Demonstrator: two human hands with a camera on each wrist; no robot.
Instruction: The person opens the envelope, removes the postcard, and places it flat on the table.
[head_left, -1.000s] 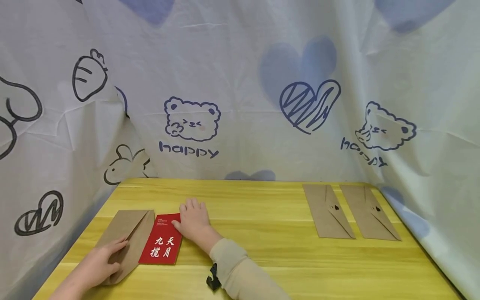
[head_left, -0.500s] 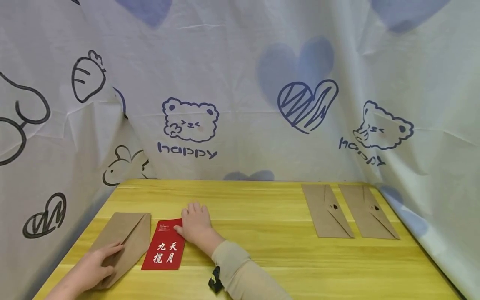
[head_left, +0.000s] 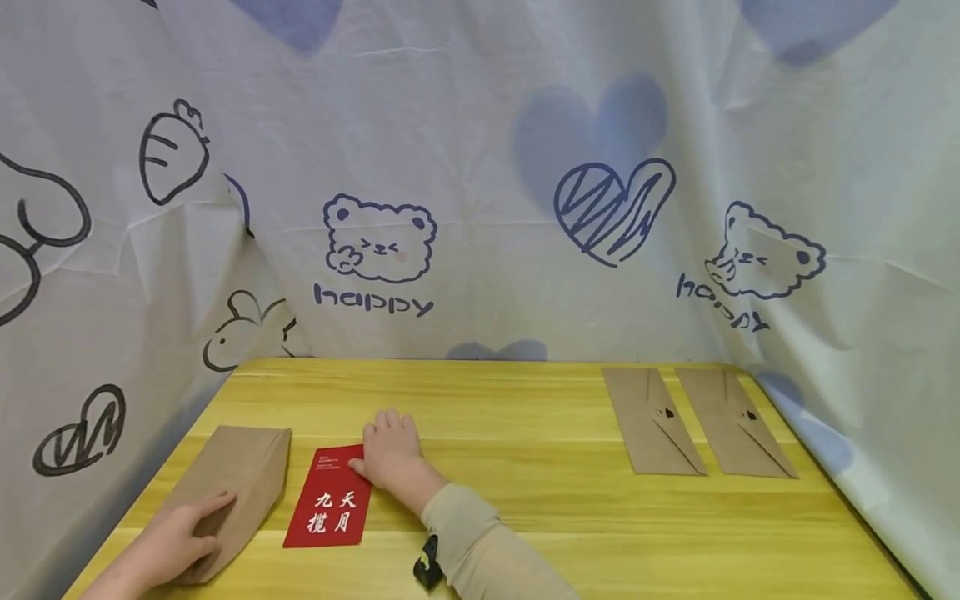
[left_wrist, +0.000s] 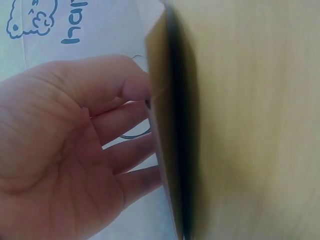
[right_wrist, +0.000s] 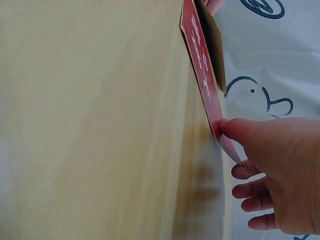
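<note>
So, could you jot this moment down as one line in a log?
left fingers: touching brown envelope; right fingers: pinching red card; red card: beside brown envelope; two more envelopes: right side of table

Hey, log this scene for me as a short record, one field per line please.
Surface: yellow wood-grain table
Left grip: touches the left kraft envelope
Right grip: holds the red card near its far right corner, thumb on its face
Card print: white Chinese characters
Card position: right of the left kraft envelope, table visible between them
Other envelopes: two kraft envelopes, side by side on the table's right
Backdrop: white printed cloth
</note>
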